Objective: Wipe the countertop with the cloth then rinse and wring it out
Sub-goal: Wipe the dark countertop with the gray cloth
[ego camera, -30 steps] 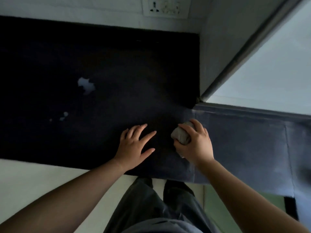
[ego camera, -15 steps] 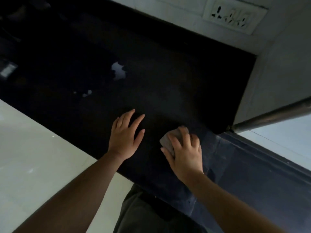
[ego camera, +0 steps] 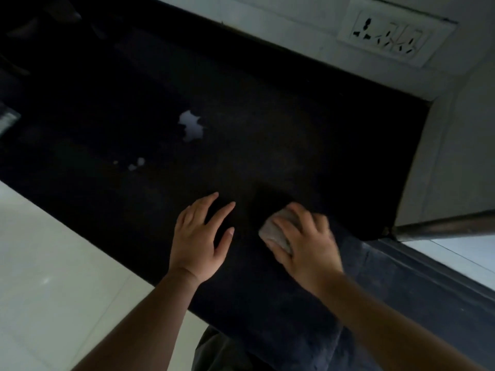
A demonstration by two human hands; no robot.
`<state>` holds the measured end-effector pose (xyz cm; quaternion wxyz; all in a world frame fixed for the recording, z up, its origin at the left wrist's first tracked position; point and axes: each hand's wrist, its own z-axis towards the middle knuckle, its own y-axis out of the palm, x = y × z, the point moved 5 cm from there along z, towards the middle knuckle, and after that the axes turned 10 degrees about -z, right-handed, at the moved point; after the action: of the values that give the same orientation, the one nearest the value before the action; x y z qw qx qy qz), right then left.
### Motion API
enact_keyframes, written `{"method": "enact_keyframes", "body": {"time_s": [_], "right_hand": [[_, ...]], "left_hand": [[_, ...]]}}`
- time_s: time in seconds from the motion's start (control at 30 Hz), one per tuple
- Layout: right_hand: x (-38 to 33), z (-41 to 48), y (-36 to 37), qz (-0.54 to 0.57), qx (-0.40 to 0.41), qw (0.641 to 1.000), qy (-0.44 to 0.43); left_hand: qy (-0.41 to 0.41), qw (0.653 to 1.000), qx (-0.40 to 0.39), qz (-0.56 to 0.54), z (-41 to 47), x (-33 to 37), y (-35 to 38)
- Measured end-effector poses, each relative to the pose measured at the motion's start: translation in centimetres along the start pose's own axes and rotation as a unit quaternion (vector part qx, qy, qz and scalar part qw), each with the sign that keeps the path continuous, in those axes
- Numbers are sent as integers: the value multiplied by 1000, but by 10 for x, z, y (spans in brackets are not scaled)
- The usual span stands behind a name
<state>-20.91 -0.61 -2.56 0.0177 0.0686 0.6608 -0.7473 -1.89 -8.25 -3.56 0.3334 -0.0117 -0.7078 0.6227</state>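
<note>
A black countertop (ego camera: 267,116) fills the middle of the head view. My right hand (ego camera: 305,245) grips a small bunched grey cloth (ego camera: 276,231) and holds it down on the counter near the front edge; most of the cloth is hidden under the fingers, and the hand is motion-blurred. My left hand (ego camera: 201,236) rests flat on the counter just left of it, fingers spread. A pale wet patch (ego camera: 191,127) and two small pale spots (ego camera: 136,163) lie on the counter farther back and to the left.
A white wall with a socket plate (ego camera: 388,36) runs behind the counter. A wall corner and a metal window frame (ego camera: 442,226) close the right side. Pale floor tiles (ego camera: 53,263) lie below the counter's front edge. Something dim (ego camera: 8,121) sits at the far left.
The camera has swung left and tilted. My right hand has slid the cloth a little left along the counter, away from the right corner. My left hand stays flat in place.
</note>
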Motion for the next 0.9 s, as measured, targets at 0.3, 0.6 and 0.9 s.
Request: {"method": "enact_keyframes", "body": {"time_s": [0.3, 0.6, 0.9], "right_hand": [[2, 124, 12, 2, 0, 994, 112], [44, 54, -2, -13, 35, 985, 167], [-84, 36, 9, 30, 9, 996, 79]], "left_hand": [[4, 1000, 19, -10, -1, -3, 1], [4, 1000, 12, -23, 0, -3, 0], [113, 993, -14, -12, 6, -53, -47]]}}
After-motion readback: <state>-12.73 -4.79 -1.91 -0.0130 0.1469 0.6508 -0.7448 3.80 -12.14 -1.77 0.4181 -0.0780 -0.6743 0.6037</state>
